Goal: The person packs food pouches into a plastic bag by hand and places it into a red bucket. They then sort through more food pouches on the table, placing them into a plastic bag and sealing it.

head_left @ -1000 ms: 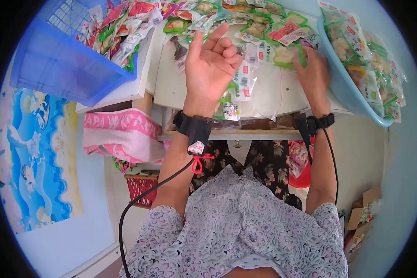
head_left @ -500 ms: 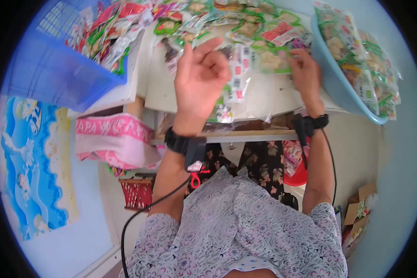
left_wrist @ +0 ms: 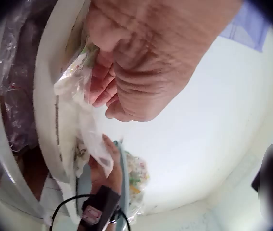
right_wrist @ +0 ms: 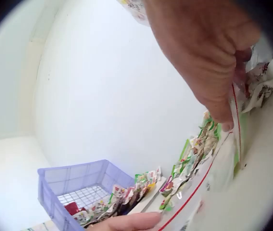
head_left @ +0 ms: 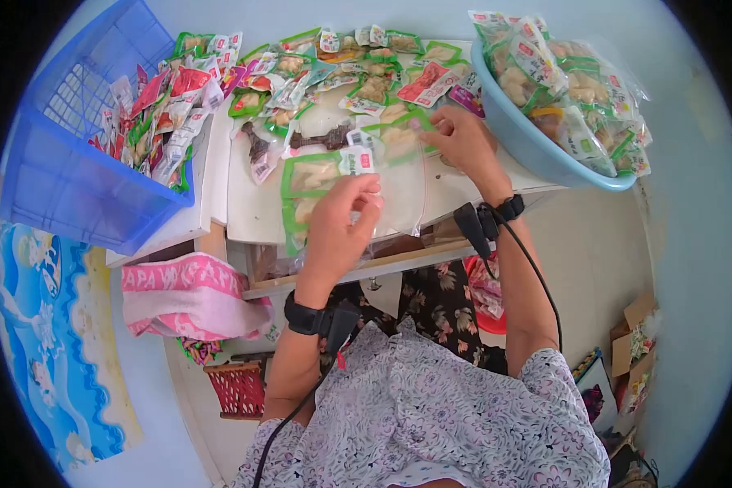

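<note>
My right hand (head_left: 468, 146) pinches the edge of a clear plastic zip bag (head_left: 403, 183) between thumb and fingers. In the right wrist view, a red line (right_wrist: 239, 125) runs along that bag beneath the thumb. My left hand (head_left: 342, 224), its fingers loosely bent, lies over the right end of green-edged snack packets (head_left: 309, 175) and hides part of them. Printed plastic (left_wrist: 76, 72) shows close beside this hand in the left wrist view. Behind these packets lie two dark packs shaped like drumsticks (head_left: 321, 138).
Many snack packets (head_left: 374, 88) cover the back of the white table (head_left: 252, 215). A blue crate (head_left: 65, 171) of packets stands left, a light-blue basin (head_left: 537, 159) of bags right. An open drawer (head_left: 431, 248) sits below the front edge; a pink towel (head_left: 187, 297) hangs at left.
My left hand has turned from palm up and come down over the green-edged packets. The right hand keeps its place beside the basin. The whole head view has shifted.
</note>
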Demonstrator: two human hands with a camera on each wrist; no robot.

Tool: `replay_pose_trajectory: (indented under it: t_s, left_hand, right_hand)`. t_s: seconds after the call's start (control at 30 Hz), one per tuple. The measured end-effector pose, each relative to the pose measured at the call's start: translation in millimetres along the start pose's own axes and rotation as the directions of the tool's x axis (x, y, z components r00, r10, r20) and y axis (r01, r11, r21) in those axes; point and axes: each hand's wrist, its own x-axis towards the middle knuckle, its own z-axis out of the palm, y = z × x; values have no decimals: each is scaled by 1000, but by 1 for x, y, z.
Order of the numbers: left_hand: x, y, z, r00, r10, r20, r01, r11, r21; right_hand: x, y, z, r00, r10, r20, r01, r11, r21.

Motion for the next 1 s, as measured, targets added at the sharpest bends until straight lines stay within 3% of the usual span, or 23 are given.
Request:
replay_pose_trajectory:
  t_s: [0.07,0.13,0.23,0.27,0.33,0.47,0.57,0.63,0.67,0.77,0.9,0.93,1.0]
  left_hand:
    - [-2,7,4,997,33,69,-50,965,258]
    - [-2,10,10,985,144,99,-171,903,395]
    - [-3,10,15,975,193,107,-221,865,451]
    - [-3,10,16,976,193,100,-217,867,448]
    - [-1,8,17,976,193,99,-217,852,476]
    - [7,2,15,973,217,79,-227,834,504]
    - [6,-2,13,994,113,8,-108,918,382]
    - [1,-1,17,985,42,-165,-35,998,48]
    - [-3,-1,19,971,-19,-239,-11,992,-124]
    - [-12,29,15,953,-138,-271,33,933,-358]
    - [-19,49,17,951,-282,-128,136,753,-644]
    - [-21,46,15,949,-296,-106,160,746,-647]
    - [-22,42,3,957,-280,75,261,723,-640]
  right_hand:
    - [4,12,6,999,-41,20,39,996,77]
    - [9,25,11,997,-71,37,64,983,172]
    - [-7,21,12,964,-193,-183,218,968,128]
    - [-11,14,10,908,-285,-308,312,949,42]
    - [-20,-5,3,723,-466,-511,452,878,-161]
    - [-39,-26,-14,749,-315,-583,392,920,6]
    - [-56,-32,-31,795,-156,-586,337,917,212]
    - [-71,-33,-37,836,-14,-548,273,878,394]
    - [-80,-34,-38,866,67,-495,237,817,526]
    - [-104,-35,-31,914,220,-340,151,595,789]
    - [-125,-31,-13,947,213,-241,119,465,877]
    - [-130,-29,-11,957,202,-207,98,447,889]
    - [-137,-20,-17,992,108,-63,6,457,890]
